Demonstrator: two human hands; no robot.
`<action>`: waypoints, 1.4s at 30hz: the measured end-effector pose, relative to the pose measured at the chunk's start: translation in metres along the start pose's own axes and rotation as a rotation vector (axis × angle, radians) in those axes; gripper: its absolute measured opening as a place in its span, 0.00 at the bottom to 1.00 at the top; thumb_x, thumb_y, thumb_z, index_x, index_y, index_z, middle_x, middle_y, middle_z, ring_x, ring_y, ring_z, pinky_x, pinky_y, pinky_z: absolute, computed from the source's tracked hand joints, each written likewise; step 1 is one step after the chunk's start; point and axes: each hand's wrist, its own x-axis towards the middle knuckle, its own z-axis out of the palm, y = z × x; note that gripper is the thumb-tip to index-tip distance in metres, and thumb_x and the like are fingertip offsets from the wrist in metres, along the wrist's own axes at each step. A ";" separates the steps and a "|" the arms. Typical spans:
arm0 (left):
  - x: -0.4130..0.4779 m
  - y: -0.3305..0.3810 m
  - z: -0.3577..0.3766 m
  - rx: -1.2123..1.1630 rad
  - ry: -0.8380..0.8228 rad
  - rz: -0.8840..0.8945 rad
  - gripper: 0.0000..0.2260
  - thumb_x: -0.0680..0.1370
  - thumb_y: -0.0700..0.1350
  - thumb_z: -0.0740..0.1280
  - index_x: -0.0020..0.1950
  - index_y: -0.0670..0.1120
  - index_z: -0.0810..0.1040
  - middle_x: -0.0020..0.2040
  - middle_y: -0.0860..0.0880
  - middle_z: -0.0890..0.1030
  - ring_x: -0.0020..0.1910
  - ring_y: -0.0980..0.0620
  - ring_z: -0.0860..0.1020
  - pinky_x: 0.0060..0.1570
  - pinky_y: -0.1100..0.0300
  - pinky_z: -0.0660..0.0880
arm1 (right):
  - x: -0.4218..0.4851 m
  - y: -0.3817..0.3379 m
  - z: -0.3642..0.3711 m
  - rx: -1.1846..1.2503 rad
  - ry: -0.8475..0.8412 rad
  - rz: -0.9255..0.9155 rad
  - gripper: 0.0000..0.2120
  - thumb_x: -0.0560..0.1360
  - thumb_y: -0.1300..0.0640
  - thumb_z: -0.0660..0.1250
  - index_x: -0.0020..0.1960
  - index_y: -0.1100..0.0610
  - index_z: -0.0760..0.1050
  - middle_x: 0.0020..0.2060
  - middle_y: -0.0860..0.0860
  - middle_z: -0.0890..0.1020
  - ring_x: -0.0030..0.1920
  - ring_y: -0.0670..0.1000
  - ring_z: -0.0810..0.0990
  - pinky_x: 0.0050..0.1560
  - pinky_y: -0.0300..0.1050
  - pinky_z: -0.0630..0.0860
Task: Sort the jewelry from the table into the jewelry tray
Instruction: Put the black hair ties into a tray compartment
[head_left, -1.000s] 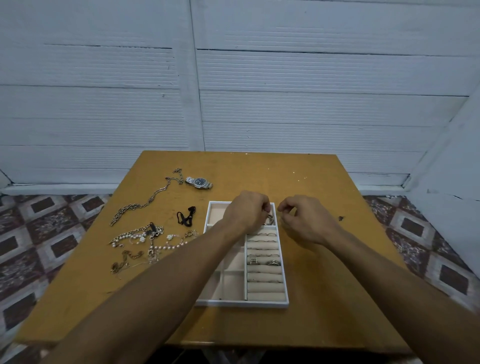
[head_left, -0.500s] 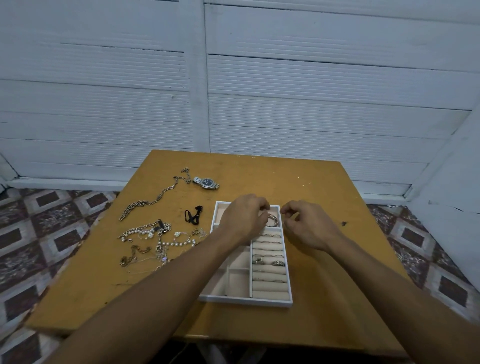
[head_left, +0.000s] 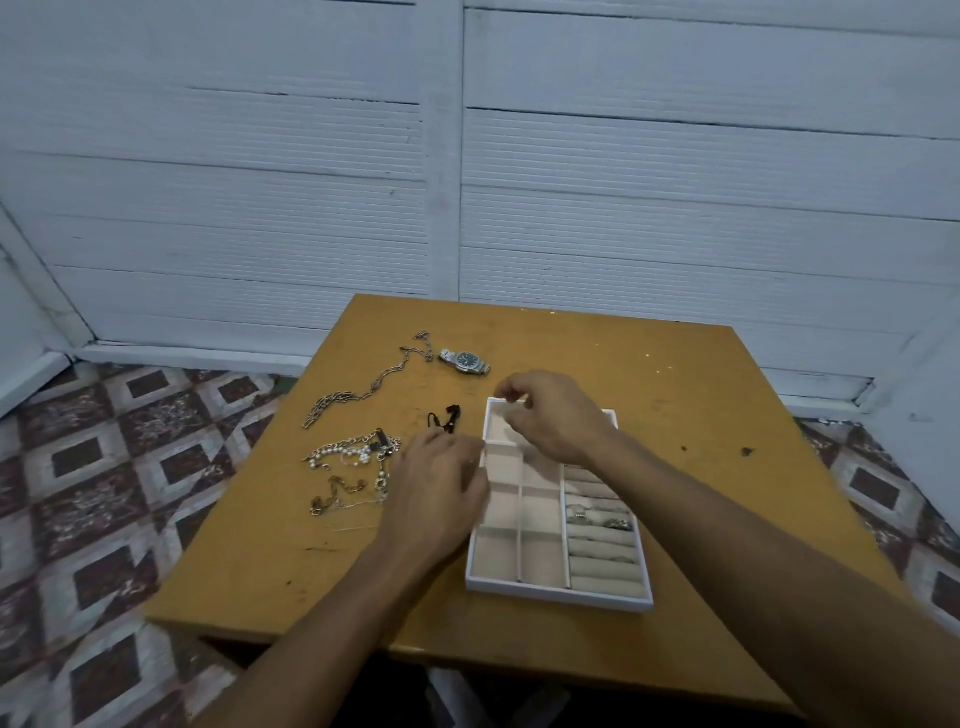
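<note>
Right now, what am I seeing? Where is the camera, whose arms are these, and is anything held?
No machine here: a person wears a camera on the head, looking down at their own arms. The left hand is at the left edge of the white jewelry tray; the right hand is over its far end, fingers curled. Whether either holds something is too small to tell. A few rings sit in the tray's padded rolls. On the wooden table lie a wristwatch, a long chain, a small black piece and a tangle of pearls and chains.
</note>
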 end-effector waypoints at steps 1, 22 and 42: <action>-0.002 -0.002 0.000 -0.004 0.001 -0.008 0.09 0.77 0.48 0.63 0.54 0.52 0.79 0.51 0.55 0.81 0.59 0.52 0.71 0.56 0.53 0.67 | 0.008 -0.007 0.005 -0.039 -0.029 -0.020 0.15 0.76 0.56 0.65 0.62 0.51 0.77 0.59 0.49 0.79 0.58 0.51 0.76 0.59 0.47 0.72; -0.009 0.001 0.001 -0.044 -0.090 -0.064 0.17 0.79 0.50 0.59 0.67 0.51 0.74 0.62 0.52 0.79 0.72 0.49 0.63 0.68 0.49 0.57 | 0.039 -0.025 0.012 -0.092 -0.080 -0.111 0.05 0.76 0.58 0.67 0.50 0.58 0.78 0.49 0.54 0.81 0.49 0.54 0.77 0.45 0.46 0.71; -0.015 0.011 0.006 -0.072 -0.061 -0.125 0.19 0.80 0.48 0.58 0.71 0.49 0.70 0.65 0.49 0.76 0.74 0.53 0.60 0.72 0.50 0.49 | -0.035 -0.008 0.007 -0.156 -0.111 -0.086 0.12 0.74 0.58 0.67 0.57 0.55 0.78 0.51 0.52 0.81 0.52 0.52 0.78 0.43 0.41 0.68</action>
